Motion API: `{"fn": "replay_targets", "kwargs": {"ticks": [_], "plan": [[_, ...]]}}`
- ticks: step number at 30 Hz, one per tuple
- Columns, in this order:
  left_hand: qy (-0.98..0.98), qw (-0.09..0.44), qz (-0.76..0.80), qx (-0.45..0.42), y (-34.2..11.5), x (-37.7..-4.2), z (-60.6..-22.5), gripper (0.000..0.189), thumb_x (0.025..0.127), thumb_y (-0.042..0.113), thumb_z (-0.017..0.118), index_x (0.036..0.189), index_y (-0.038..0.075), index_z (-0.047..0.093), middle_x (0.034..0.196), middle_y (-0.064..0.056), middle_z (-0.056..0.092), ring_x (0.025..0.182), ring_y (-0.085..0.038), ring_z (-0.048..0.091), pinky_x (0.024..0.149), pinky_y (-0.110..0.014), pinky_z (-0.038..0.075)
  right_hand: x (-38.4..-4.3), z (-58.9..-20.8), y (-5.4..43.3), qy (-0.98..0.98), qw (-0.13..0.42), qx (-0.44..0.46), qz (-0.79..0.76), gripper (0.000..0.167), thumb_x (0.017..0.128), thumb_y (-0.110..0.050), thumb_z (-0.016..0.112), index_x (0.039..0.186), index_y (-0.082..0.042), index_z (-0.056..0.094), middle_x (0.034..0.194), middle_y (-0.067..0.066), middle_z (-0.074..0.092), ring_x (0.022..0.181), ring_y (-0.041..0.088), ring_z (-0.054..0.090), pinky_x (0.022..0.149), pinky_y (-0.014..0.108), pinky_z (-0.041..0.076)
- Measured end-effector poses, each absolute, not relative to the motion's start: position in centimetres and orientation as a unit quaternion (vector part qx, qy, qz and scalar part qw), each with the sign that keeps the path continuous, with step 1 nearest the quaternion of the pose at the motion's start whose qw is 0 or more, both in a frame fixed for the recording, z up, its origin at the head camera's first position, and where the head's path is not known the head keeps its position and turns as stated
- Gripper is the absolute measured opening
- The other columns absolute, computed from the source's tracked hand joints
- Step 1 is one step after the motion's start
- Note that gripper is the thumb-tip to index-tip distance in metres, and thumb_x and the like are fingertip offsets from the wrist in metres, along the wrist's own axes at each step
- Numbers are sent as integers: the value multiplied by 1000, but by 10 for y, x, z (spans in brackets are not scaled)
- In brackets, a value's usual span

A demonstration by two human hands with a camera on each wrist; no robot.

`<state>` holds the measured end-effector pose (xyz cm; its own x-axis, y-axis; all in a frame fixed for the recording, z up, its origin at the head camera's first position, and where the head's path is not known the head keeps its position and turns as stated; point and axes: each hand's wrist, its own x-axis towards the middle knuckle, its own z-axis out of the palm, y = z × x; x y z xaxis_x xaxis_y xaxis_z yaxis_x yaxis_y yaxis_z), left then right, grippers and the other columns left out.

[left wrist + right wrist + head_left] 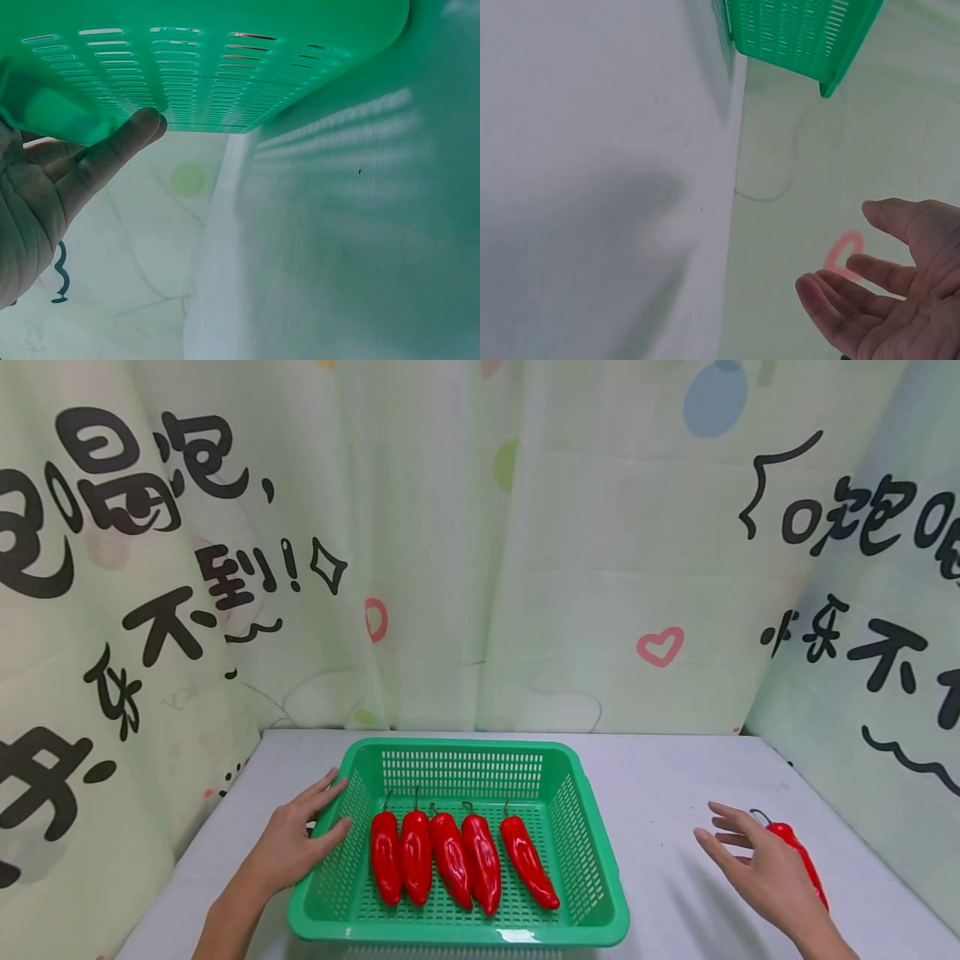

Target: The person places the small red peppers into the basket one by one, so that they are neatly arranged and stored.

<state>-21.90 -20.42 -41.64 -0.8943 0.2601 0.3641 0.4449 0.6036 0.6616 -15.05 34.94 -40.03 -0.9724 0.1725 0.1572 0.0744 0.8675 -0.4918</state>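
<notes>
A green plastic basket [457, 933] with slotted walls stands on the table, and several shiny red chili peppers [452, 860] lie side by side in it. At its left side, my left hand [296, 839] touches the rim with fingers mostly straight. The left wrist view shows that hand [67, 195] against the basket's outer wall [180, 82]. Off to the right, my right hand [768, 868] hovers over the table, fingers loosely bent and holding nothing. A single red chili pepper [787, 836] lies just beyond it, partly hidden by the hand.
The white table [652, 802] reaches back to a pale green patterned curtain [570, 610], which also hangs along both sides. Bare tabletop lies between the basket and the right hand. In the right wrist view, the basket [787, 37] appears at the top.
</notes>
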Motion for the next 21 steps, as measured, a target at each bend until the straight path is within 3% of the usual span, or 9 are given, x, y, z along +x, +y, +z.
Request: {"fn": "replay_targets", "kwargs": {"ticks": [6,11,17,19,21], "plan": [[-887,116,-400,-198,-204,-219,-417,58,93,10,74,143,-9,53,154,-29,43,110,-41,69,76,-41,63,-147,-401,360,-960,119,-50,250,66,101,-43,64,147,2,49,131,31,63,113,47,65,80,51,58],[-886,116,-402,-199,-204,-219,-417,58,93,10,74,143,-10,53,154,-29,43,110,-41,69,76,-41,63,-148,-400,368,-961,106,-57,248,68,102,-44,61,147,5,45,132,35,60,115,50,63,86,61,54],[-887,116,-401,-197,-204,-218,-416,58,93,12,74,143,-9,54,154,-29,44,112,-41,68,77,-40,63,-148,-401,375,-962,115,-59,239,66,102,-42,63,144,7,48,129,34,62,111,48,66,74,38,58],[-888,117,-399,-196,-204,-219,-417,58,93,11,74,143,-9,53,154,-29,44,112,-41,68,77,-41,63,-148,-401,377,-962,111,-63,240,67,102,-43,62,144,7,48,130,35,61,111,48,66,75,38,58],[-889,118,-397,-195,-204,-219,-417,58,92,11,74,143,-9,53,154,-29,43,112,-42,68,76,-41,63,-149,-402,379,-962,104,-68,242,69,102,-44,62,145,8,47,131,36,60,112,50,64,80,46,59]]}}
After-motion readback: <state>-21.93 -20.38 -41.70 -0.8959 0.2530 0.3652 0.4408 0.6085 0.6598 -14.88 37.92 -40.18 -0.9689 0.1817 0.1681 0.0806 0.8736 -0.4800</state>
